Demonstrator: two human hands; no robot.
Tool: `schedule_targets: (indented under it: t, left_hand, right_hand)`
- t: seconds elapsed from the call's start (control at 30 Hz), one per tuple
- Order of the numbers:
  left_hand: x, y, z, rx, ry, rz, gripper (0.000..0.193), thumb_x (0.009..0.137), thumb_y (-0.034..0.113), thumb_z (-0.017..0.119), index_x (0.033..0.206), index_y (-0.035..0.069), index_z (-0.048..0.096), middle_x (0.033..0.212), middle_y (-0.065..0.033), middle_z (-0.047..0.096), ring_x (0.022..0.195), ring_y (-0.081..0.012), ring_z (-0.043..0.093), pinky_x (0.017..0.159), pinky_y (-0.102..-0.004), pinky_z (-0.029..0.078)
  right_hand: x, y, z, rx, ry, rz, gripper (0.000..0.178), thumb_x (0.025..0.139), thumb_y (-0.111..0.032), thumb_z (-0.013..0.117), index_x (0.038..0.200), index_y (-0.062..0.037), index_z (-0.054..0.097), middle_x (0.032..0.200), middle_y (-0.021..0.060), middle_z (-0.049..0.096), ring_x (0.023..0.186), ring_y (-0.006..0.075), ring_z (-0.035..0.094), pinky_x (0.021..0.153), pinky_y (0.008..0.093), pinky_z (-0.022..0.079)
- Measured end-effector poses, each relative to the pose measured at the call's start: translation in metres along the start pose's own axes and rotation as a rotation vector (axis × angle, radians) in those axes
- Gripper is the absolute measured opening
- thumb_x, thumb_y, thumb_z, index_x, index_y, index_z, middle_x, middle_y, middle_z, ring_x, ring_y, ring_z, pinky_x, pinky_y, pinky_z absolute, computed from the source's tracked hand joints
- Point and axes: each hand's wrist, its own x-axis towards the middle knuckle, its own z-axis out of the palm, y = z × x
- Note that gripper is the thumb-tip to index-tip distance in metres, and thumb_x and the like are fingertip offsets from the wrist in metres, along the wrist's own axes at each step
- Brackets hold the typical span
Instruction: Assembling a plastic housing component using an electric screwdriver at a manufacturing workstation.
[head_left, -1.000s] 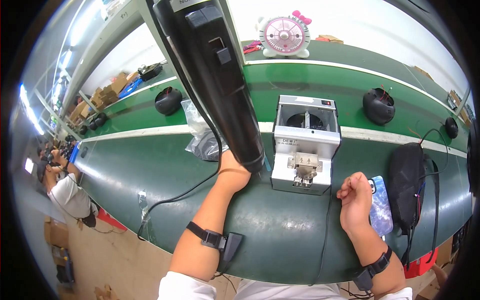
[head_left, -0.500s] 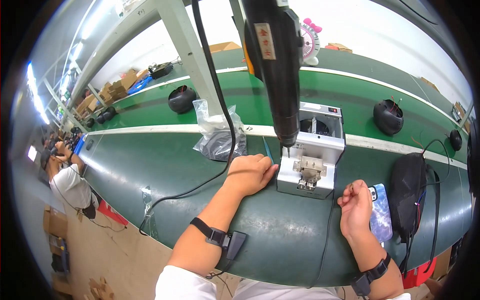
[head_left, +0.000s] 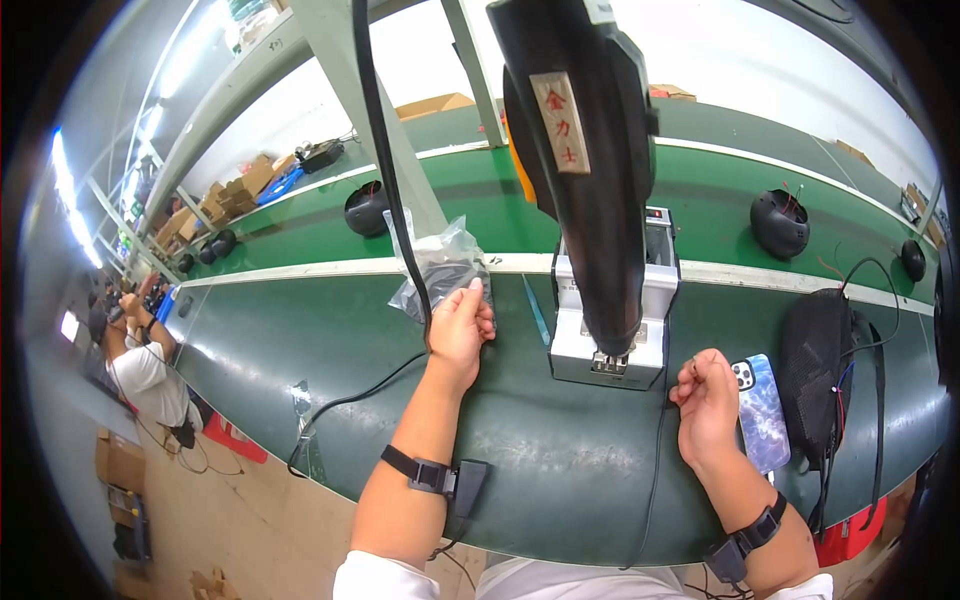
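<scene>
My left hand (head_left: 461,328) is at the near right edge of a clear plastic bag (head_left: 440,262) with dark contents. Its fingers are curled and the thumb lies along them; whatever they grip is hidden. My right hand (head_left: 707,410) rests palm up by the phone, fingertips drawn together, and anything in them is too small to make out. Between the hands stands a silver-grey screw feeder (head_left: 655,335). A black electric screwdriver (head_left: 590,190) hangs in front of it, hiding much of its front, with no hand on it. Blue tweezers (head_left: 537,310) lie left of the feeder.
A phone in a blue marbled case (head_left: 763,415) and a black mesh pouch (head_left: 815,370) with wires lie at the right. Black round shells (head_left: 779,223) sit on the green belt (head_left: 700,190) behind. A black cable (head_left: 375,130) drops past my left hand. Another person (head_left: 150,370) works far left.
My left hand has moved left, away from the screw feeder to the plastic bag. The screwdriver now hangs lower across the feeder's front. My right hand has barely shifted.
</scene>
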Motion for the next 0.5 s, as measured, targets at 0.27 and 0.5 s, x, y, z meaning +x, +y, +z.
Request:
schedule_targets:
  t: [0.27,0.5]
  left_hand:
    - [-0.073,0.035,0.005,0.993,-0.791,0.073,0.033,0.099,0.035,0.063,0.107,0.002,0.062,0.094,-0.0084,0.068,0.087,-0.0188,0.063,0.081,-0.0336,0.051]
    - [-0.077,0.171,-0.052,0.904,-1.018,-0.344,0.037,0.097,0.026,0.068,0.124,0.002,0.061,0.11,-0.0092,0.07,0.104,-0.017,0.065,0.093,-0.0341,0.052]
  right_hand:
    - [-0.004,0.005,0.002,-0.079,0.015,0.0,0.015,0.098,-0.018,0.056,0.085,-0.0092,0.055,0.076,0.0012,0.059,0.06,0.0064,0.049,0.059,0.0238,0.045]
    - [-0.006,0.008,0.002,-0.157,0.012,-0.009,0.012,0.098,-0.015,0.056,0.088,-0.0089,0.054,0.079,0.0018,0.059,0.062,0.0072,0.051,0.061,0.0231,0.045]
